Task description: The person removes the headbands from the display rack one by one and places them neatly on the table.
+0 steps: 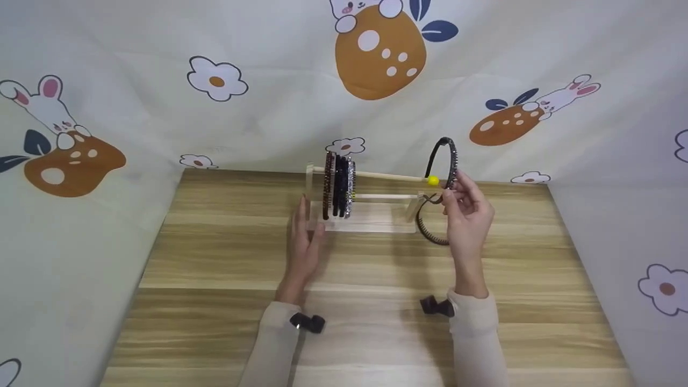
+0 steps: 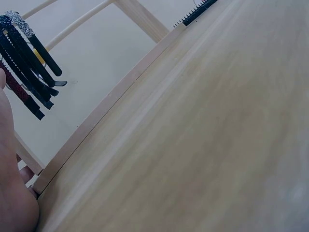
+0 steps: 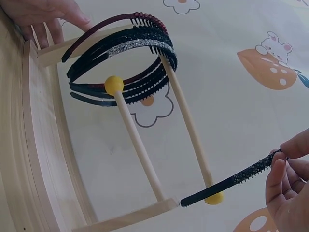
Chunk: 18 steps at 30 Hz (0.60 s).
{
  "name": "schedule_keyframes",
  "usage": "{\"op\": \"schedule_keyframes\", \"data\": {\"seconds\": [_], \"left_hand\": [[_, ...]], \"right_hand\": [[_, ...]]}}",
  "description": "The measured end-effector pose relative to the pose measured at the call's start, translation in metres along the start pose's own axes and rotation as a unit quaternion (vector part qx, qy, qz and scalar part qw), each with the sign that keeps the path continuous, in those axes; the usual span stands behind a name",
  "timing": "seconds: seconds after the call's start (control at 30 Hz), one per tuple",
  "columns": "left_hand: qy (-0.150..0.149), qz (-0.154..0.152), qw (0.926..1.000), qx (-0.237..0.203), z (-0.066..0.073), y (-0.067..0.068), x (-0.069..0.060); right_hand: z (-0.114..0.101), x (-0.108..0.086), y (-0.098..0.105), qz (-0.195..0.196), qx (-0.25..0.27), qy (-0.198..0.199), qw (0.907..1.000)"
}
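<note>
A wooden rack [image 1: 371, 223] with two rods stands on the table; the rods have yellow ball tips [image 1: 433, 180]. Several toothed headbands [image 1: 339, 185], black, dark red and silver-glittered, hang at its left end. My left hand [image 1: 306, 244] rests against the left upright with fairly straight fingers, partly hidden by the rack. Between thumb and fingers my right hand [image 1: 470, 217] pinches a black, glittery headband [image 3: 251, 171], raised at the longer rod's ball tip. Whether the rod passes through it, I cannot tell.
Another dark toothed headband [image 1: 430, 234] lies on the wood-grain table [image 1: 365, 301], just right of the rack. A patterned cloth [image 1: 269, 118] hangs behind and at both sides of the table. A small black device [image 1: 309, 322] is on each sleeve.
</note>
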<state>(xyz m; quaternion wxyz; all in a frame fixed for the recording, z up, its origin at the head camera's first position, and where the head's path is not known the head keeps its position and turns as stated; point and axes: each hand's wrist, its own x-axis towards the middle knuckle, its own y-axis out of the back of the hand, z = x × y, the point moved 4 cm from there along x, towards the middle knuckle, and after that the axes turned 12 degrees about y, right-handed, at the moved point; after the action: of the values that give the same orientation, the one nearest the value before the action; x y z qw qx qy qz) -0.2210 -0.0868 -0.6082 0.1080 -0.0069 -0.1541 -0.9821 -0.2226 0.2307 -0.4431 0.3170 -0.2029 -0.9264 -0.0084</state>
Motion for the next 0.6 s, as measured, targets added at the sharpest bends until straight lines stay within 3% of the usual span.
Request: {"op": "schedule_keyframes", "data": {"seconds": [0.33, 0.6], "left_hand": [[0.004, -0.002, 1.0, 0.001, -0.001, 0.001, 0.0], [0.029, -0.019, 0.9994, -0.006, -0.001, 0.0, -0.003]], "right_hand": [[0.005, 0.002, 0.011, -0.004, 0.002, -0.002, 1.0], [0.015, 0.0, 0.021, 0.001, -0.007, -0.001, 1.0]]}}
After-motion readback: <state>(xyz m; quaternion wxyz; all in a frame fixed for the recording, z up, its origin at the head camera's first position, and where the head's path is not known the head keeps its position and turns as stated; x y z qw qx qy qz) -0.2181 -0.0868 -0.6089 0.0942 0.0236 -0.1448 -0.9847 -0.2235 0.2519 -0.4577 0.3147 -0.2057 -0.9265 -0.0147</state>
